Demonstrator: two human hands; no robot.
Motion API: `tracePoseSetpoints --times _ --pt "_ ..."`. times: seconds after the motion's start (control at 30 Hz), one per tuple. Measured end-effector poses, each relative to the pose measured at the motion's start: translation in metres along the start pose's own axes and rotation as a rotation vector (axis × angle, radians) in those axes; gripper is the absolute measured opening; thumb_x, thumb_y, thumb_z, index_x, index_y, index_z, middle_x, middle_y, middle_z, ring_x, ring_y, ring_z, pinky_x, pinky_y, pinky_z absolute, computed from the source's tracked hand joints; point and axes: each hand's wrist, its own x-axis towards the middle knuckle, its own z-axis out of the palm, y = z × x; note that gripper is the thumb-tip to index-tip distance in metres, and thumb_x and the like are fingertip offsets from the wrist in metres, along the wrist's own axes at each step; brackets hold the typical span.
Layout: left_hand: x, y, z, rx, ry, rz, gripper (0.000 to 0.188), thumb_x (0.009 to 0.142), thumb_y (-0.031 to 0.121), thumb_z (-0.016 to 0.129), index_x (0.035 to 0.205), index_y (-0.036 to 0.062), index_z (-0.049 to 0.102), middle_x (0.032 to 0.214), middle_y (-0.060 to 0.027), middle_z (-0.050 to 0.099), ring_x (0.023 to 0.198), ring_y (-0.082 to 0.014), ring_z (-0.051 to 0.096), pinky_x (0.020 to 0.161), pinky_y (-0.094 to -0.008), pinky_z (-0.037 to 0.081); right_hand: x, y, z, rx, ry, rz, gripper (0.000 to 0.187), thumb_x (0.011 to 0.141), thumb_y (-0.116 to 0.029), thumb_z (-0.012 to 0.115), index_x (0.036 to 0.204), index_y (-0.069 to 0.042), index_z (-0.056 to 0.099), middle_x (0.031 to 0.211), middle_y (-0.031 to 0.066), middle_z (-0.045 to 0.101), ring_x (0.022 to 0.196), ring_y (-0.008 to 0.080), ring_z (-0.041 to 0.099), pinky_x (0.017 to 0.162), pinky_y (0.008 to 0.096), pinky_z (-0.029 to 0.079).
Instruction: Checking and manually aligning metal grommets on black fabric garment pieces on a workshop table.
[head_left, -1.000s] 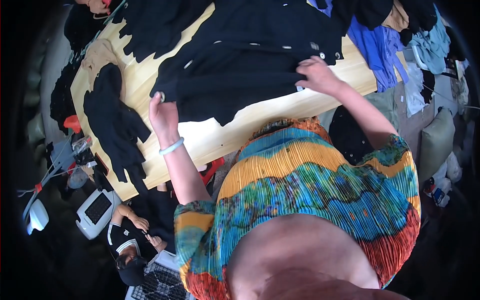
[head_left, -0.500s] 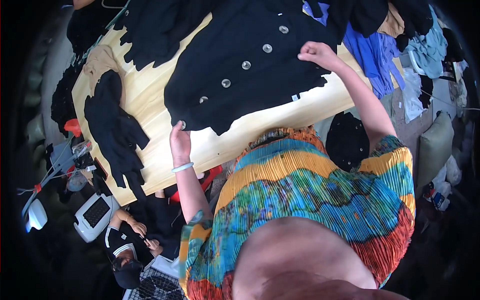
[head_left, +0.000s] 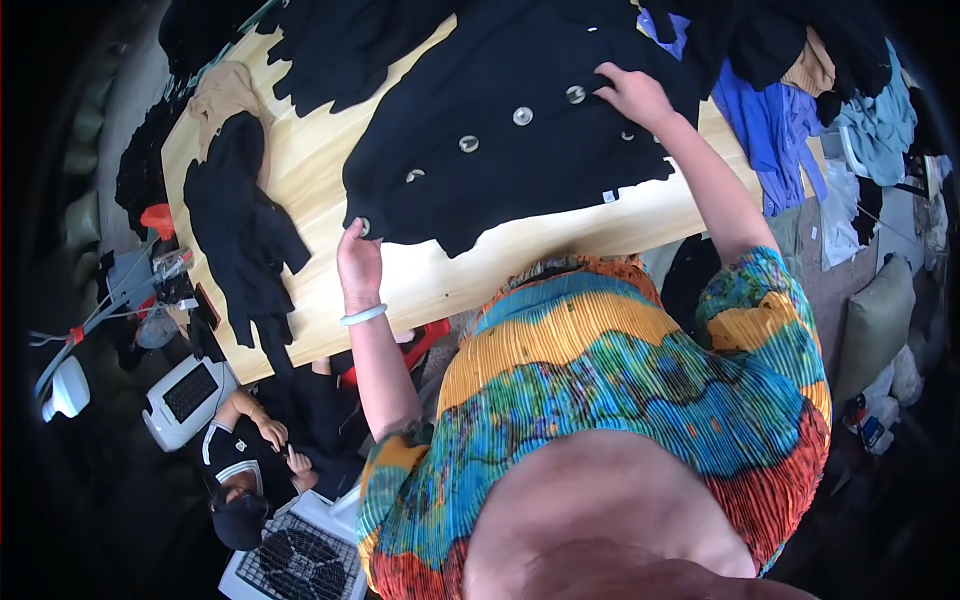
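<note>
A black knitted cardigan (head_left: pixel 480 185) with large round grey buttons lies spread on the pale wooden table (head_left: pixel 420 290) in front of me. My left hand (head_left: pixel 358 265), with a pale bangle at the wrist, pinches the garment's near left corner beside the lowest button. Over the cardigan's right part, my right hand (head_left: pixel 638 98) has its thumb and forefinger apart, close to a button (head_left: pixel 575 95). Near the garment's lower edge shows a small white label (head_left: pixel 608 197).
Another black garment (head_left: pixel 235 210) lies at the table's left, beside a beige one (head_left: pixel 228 95). More black clothes (head_left: pixel 345 45) cover the far side. Blue-violet clothes (head_left: pixel 755 125) hang at the right. A seated co-worker (head_left: pixel 250 460) is at lower left, by a white fan-like appliance (head_left: pixel 300 560).
My right hand has gone from closed fingers to parted ones and moved slightly up. The cardigan's right front has shifted, partly folding over one button. My left hand keeps its corner.
</note>
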Motion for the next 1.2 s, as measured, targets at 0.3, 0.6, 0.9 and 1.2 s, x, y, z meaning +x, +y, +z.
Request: tracePoseSetpoints --times 0.3,0.6,0.9,1.2 --pt "-0.068 0.081 0.048 -0.095 -0.459 0.303 0.019 0.079 0.005 0.048 0.097 0.0009 0.053 0.103 -0.0080 0.057 0.101 -0.0174 0.051 0.100 -0.0371 0.027 -0.076 -0.009 -0.168 0.147 0.781 -0.094 0.021 0.086 -0.018 0.053 0.102 -0.006 0.060 0.089 0.0080 0.063 0.079 0.0111 0.058 0.073 0.0237 0.045" --pt "-0.083 0.054 0.057 -0.165 -0.363 0.149 0.015 0.079 -0.003 0.049 0.088 0.0059 0.057 0.092 -0.0064 0.060 0.090 -0.0156 0.055 0.085 -0.0327 0.040 -0.091 -0.009 -0.221 0.022 0.880 -0.101 0.021 0.088 -0.016 0.050 0.103 -0.006 0.060 0.094 0.0050 0.063 0.082 0.0090 0.058 0.073 0.0208 0.045" --pt "0.037 -0.133 0.029 0.014 0.174 -0.305 0.017 0.075 0.001 0.063 0.079 0.0030 0.046 0.086 -0.0091 0.057 0.081 -0.0165 0.056 0.076 -0.0264 0.046 -0.006 0.035 -0.014 -0.234 0.264 -0.061 0.024 0.084 -0.023 0.046 0.105 -0.014 0.052 0.090 0.0129 0.060 0.081 0.0298 0.059 0.067 0.0408 0.048" --pt "0.034 -0.115 0.023 0.505 0.097 -0.443 0.029 0.072 0.018 0.070 0.073 0.0052 0.044 0.069 -0.0049 0.054 0.065 -0.0147 0.053 0.060 -0.0264 0.042 -0.055 -0.103 0.074 0.053 0.019 -0.508 0.021 0.073 -0.017 0.061 0.092 -0.006 0.058 0.084 0.0087 0.058 0.088 0.0252 0.053 0.085 0.0347 0.039"
